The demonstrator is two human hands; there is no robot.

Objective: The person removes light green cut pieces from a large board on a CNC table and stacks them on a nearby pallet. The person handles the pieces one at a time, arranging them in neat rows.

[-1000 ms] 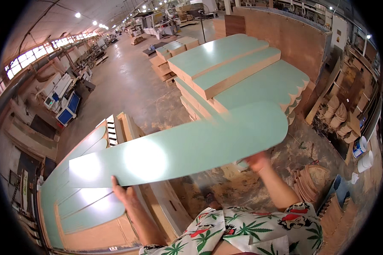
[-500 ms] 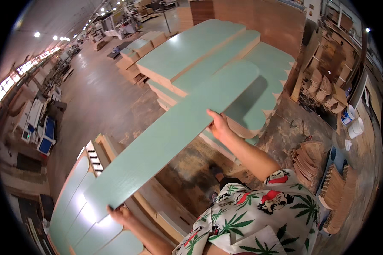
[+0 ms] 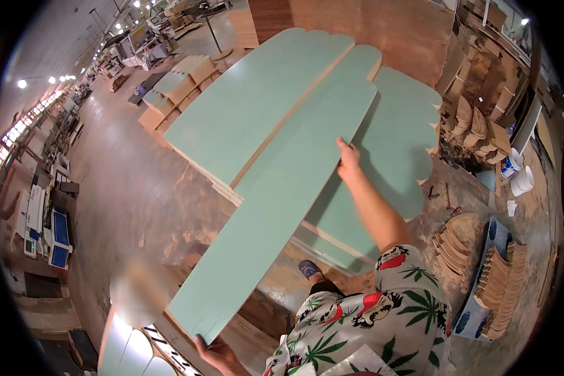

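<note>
A long, pale green board (image 3: 247, 241) slants from my near left up to the far right, held between my two hands. My left hand (image 3: 218, 357) grips its near end, thumb on the top face and fingers mostly hidden below. Farther up, my right hand (image 3: 349, 161) clasps the right edge. The board's far part lies over a broad stack of matching green boards (image 3: 250, 106); whether it touches them cannot be made out. Right of it, more green boards with rounded ends (image 3: 398, 138) lie in the stack, partly in the held board's shadow.
At the lower left are more green boards (image 3: 128, 351) beside a slotted strip. Curved wooden pieces (image 3: 498, 291) stand on the right floor, with white buckets (image 3: 522, 180) beyond. A brown panel (image 3: 382, 37) stands behind the stack. A blurred pale shape (image 3: 138, 291) hides part of the left.
The held board has moved forward and right, farther over the stack, both hands still on it. My view has shifted, and the lower-left boards now show less.
</note>
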